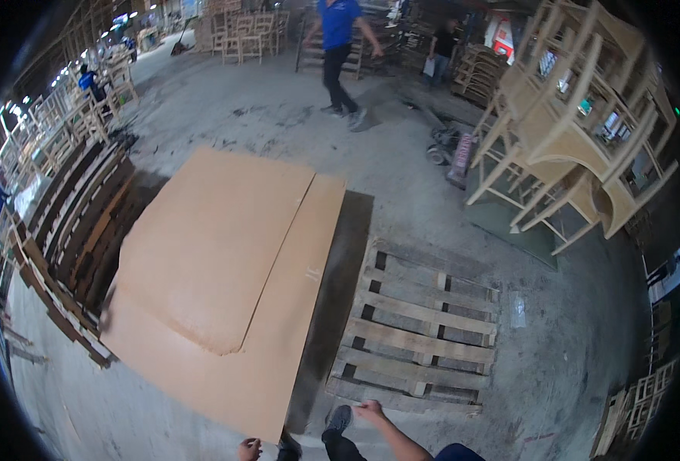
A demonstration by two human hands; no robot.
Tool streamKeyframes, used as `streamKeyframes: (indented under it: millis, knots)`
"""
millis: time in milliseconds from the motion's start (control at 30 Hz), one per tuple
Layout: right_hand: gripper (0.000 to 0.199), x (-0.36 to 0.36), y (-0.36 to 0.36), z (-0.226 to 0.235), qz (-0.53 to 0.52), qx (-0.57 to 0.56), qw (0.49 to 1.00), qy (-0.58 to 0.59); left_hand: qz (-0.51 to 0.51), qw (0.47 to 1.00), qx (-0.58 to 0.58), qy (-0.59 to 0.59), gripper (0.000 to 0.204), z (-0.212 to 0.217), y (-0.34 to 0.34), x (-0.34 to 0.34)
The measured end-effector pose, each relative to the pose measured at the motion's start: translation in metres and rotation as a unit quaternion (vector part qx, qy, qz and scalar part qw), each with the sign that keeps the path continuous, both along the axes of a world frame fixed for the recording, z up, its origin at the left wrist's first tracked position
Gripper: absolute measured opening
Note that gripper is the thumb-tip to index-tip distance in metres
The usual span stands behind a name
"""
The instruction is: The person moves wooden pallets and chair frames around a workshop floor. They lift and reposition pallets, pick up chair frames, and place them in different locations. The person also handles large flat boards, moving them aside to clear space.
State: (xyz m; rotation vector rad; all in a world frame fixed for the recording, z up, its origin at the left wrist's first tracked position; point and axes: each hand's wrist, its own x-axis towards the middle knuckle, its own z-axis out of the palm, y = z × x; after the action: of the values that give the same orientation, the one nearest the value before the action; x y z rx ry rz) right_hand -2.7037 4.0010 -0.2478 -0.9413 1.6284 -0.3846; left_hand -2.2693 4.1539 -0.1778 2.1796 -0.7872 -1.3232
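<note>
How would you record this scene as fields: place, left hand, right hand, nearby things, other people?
Place: workshop with a grey floor
Left hand: by the near edge of the brown sheets; contact unclear
Right hand: by the near end of the wooden pallet; nothing held is visible
Nearby: stacked wooden chairs beyond the pallet, to the right
People: person in blue shirt beyond the sheets; person in black top farther right

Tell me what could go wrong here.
Tripping: the person's shoe is close to the slatted wooden pallet, whose gaps might catch a toe. Scraping: the left hand is near the edge of the cardboard sheet, which might graze it. Toppling: the stacked wooden chairs could fall if knocked.
</note>
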Motion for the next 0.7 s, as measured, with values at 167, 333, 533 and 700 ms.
streamKeyframes:
  millis: [167,333,533,700]
  knots:
    - [0.019,-0.188,0.089,-0.051,-0.234,-0.081,0.968,-0.036,-0.09,0.991,-0.056,0.083,0.039,0.042,-0.124,-0.135]
    - [0.042,-0.327,0.164,-0.033,-0.355,0.049,0.92,-0.16,-0.06,0.989,-0.008,0.132,0.052,0.034,-0.164,-0.209]
    - [0.036,-0.475,0.171,0.01,-0.133,0.102,0.985,-0.043,0.038,0.98,0.175,0.083,0.076,-0.056,-0.14,-0.202]
    - [0.029,-0.631,0.145,0.14,-0.185,-0.036,0.975,0.117,0.046,0.966,0.157,0.202,0.056,-0.103,-0.224,-0.277]
